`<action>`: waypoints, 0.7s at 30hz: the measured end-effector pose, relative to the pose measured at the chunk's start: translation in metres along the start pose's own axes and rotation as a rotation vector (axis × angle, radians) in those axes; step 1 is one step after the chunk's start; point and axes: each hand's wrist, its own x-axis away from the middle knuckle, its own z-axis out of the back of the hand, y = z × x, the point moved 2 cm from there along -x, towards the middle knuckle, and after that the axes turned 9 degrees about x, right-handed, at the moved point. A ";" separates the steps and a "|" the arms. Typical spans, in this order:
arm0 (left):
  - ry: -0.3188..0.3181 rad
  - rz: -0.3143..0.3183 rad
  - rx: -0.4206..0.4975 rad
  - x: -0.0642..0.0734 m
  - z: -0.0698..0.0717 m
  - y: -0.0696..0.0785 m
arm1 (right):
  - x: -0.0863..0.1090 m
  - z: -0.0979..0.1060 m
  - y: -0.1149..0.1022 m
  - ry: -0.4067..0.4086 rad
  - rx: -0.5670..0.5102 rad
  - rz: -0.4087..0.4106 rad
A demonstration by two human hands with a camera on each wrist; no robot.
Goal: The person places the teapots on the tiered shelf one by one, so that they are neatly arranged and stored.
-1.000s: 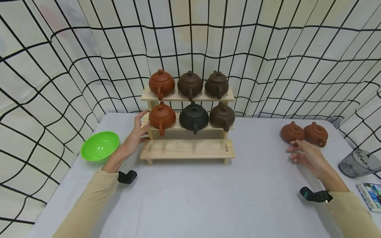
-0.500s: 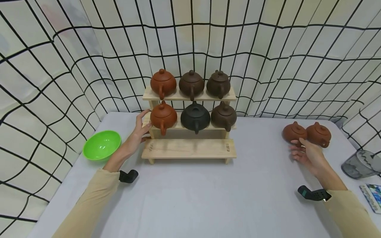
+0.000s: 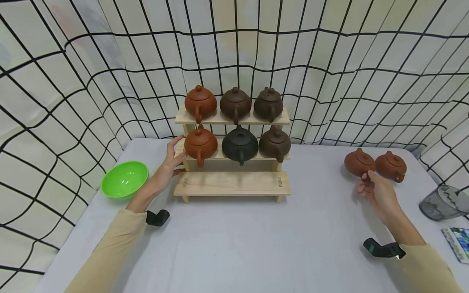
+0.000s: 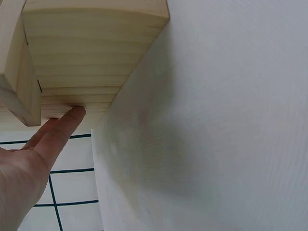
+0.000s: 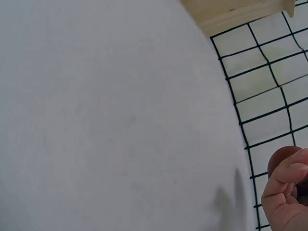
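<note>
On the right, my right hand (image 3: 381, 191) pinches the handle of a reddish-brown teapot (image 3: 358, 161), which tilts a little. Curled fingers partly cover that teapot (image 5: 283, 155) in the right wrist view. Close beside it stands a second reddish-brown teapot (image 3: 391, 166). My left hand (image 3: 165, 173) holds the left end of a three-tier wooden display stand (image 3: 231, 183) at its middle tier. Fingers (image 4: 60, 132) reach against the wood in the left wrist view; the thumb is hidden there. Next to this hand sits an orange-brown teapot (image 3: 200, 143).
The middle tier also bears a black teapot (image 3: 239, 143) and a dark brown teapot (image 3: 275, 142). Several teapots line the top tier. A green bowl (image 3: 124, 180) lies left, a grey translucent container (image 3: 443, 202) right. Black netting (image 3: 315, 69) backs the table.
The right hand's fingers have closed on the teapot's handle, and that teapot has shifted slightly left and tipped, apart from its neighbour. The left hand stays at the stand.
</note>
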 end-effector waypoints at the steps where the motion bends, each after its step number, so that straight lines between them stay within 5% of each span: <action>1: 0.000 -0.001 0.000 0.000 0.000 0.000 | 0.003 -0.003 -0.004 0.002 0.011 0.032; 10: 0.005 0.001 0.000 0.000 0.001 0.000 | 0.043 -0.037 -0.057 -0.101 0.067 0.324; 15: 0.006 0.001 -0.015 0.000 0.001 0.000 | 0.064 -0.059 -0.082 -0.219 0.072 0.385; 21: 0.002 0.004 -0.009 0.000 0.000 0.001 | 0.089 -0.097 -0.095 -0.306 0.224 0.436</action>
